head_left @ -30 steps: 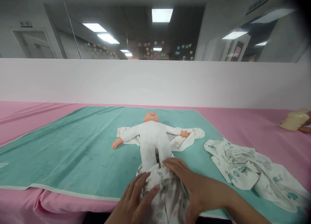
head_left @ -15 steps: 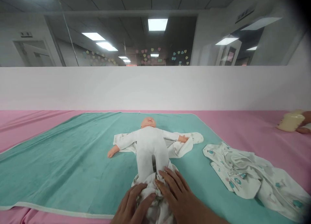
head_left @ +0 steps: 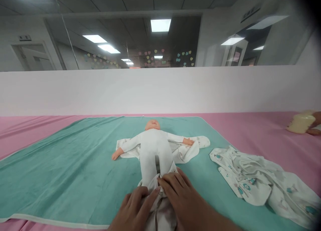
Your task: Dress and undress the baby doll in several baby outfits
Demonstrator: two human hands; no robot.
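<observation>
A baby doll (head_left: 155, 142) in a white bodysuit lies on its back, head away from me and arms spread. White baby clothing (head_left: 162, 214) is bunched around its lower legs. My left hand (head_left: 135, 206) has its fingers bent onto the left edge of this cloth, thumb towards the middle. On the other side, my right hand (head_left: 184, 199) grips the cloth near the doll's foot, its fingers curled over the fabric. The feet are hidden by cloth and hands. Under the doll's arms a printed white garment (head_left: 187, 152) lies spread out.
A teal blanket (head_left: 75, 170) covers much of the pink surface (head_left: 240, 127). Crumpled printed baby clothes (head_left: 255, 177) lie to the right. At the far right, another hand (head_left: 316, 120) is by a pale yellow bottle (head_left: 299, 123). A low white wall (head_left: 140, 90) stands behind.
Both hands have drawn closer together, and their fingers have curled in on the clothing at the doll's legs. The cloth is gathered more tightly between them.
</observation>
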